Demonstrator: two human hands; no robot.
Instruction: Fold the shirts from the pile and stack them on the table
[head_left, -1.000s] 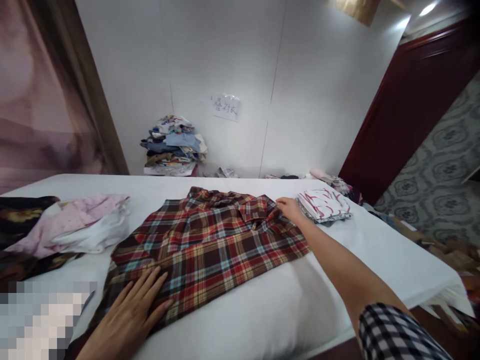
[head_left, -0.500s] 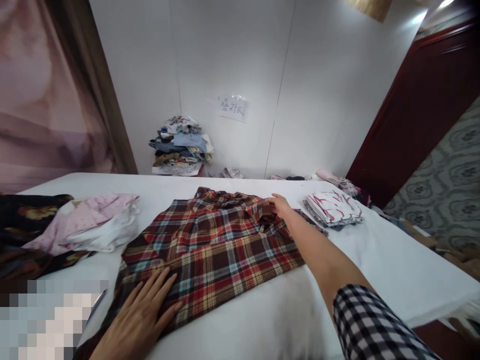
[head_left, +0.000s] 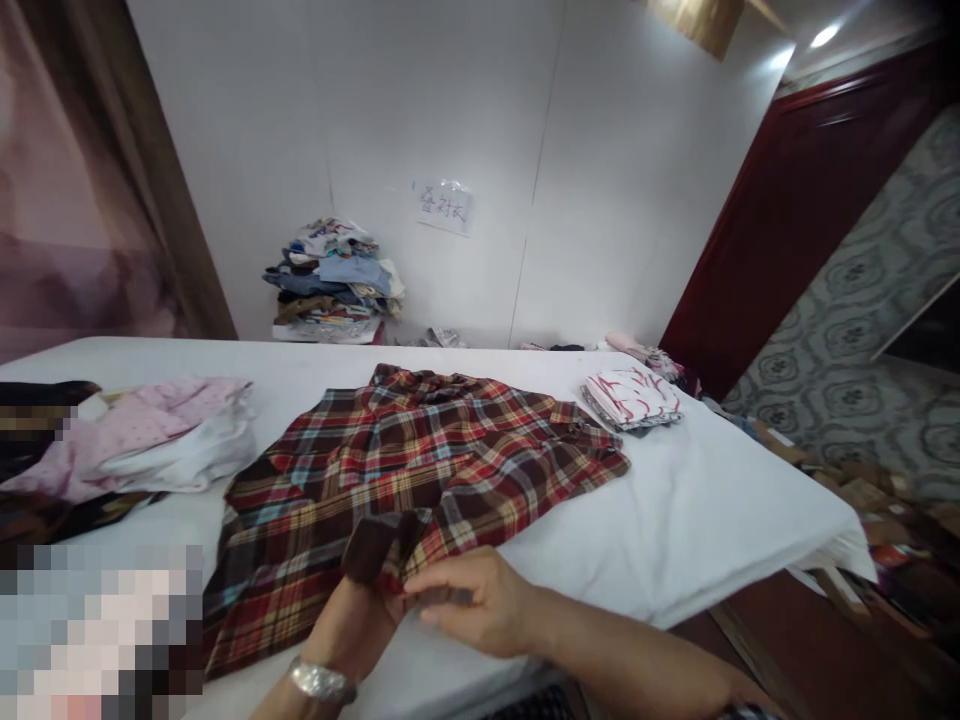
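A plaid shirt in red, brown, tan and pale blue lies spread on the white-covered table, its collar toward the far side. One sleeve reaches to the right, and a dark cuff is lifted near the front edge. My left hand, with a silver watch or bracelet at the wrist, is closed at this cuff; its fingertips are mostly hidden by the cloth. Beside it, my right hand pinches the cuff's edge with thumb and bent fingers. Both hands meet close to the near edge of the table.
Folded garments lie stacked at the table's right. Loose pink and white clothes and dark ones are heaped at the left. Behind the table stands a tall clothes pile by the wall. The table's white cover hangs over the right edge.
My right hand has come from the far right of the shirt back to the near edge. My left hand, earlier flat on the cloth, is now at the cuff. The sleeve lies differently.
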